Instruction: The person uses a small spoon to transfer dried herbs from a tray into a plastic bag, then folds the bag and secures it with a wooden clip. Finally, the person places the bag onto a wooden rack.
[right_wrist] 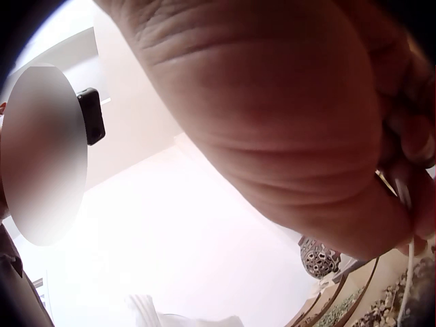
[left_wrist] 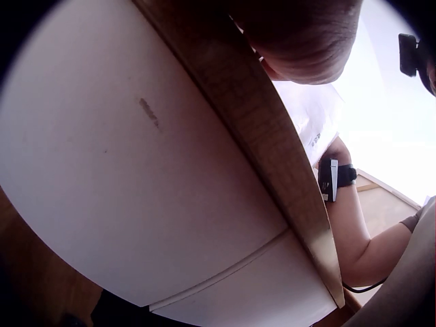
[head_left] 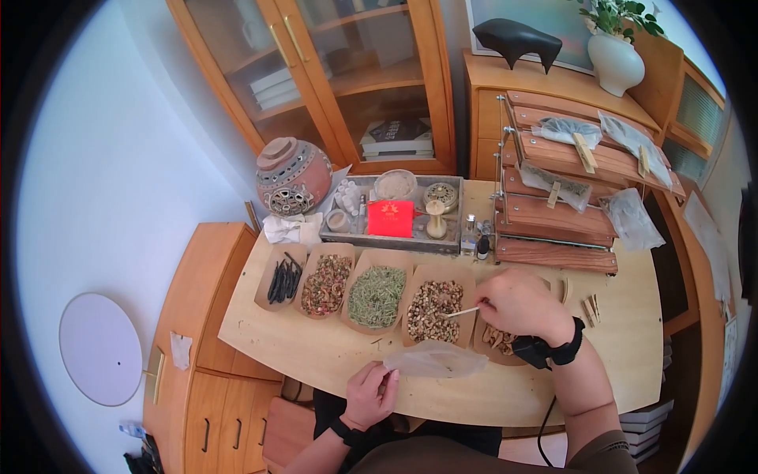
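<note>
My left hand (head_left: 371,396) pinches the edge of a translucent pouch (head_left: 438,361) just above the front of the table. My right hand (head_left: 521,303) grips a thin, pale-handled spoon (head_left: 463,312), its tip down among brown and cream chopped bits (head_left: 430,324) in a paper tray. The spoon's handle (right_wrist: 409,283) runs down from the fingers in the right wrist view. Under the right wrist is another tray with pale brown slices (head_left: 496,340), partly hidden by the hand. In the left wrist view the left hand (left_wrist: 303,41) is at the tabletop's edge.
To the left stand paper trays of green cut herb (head_left: 377,296), reddish petals (head_left: 325,284) and black pods (head_left: 284,280). Behind them are a grey tray (head_left: 339,235) with a red packet (head_left: 390,219) and a clay pot (head_left: 294,178). A tiered wooden rack (head_left: 557,213) holds clipped bags at right.
</note>
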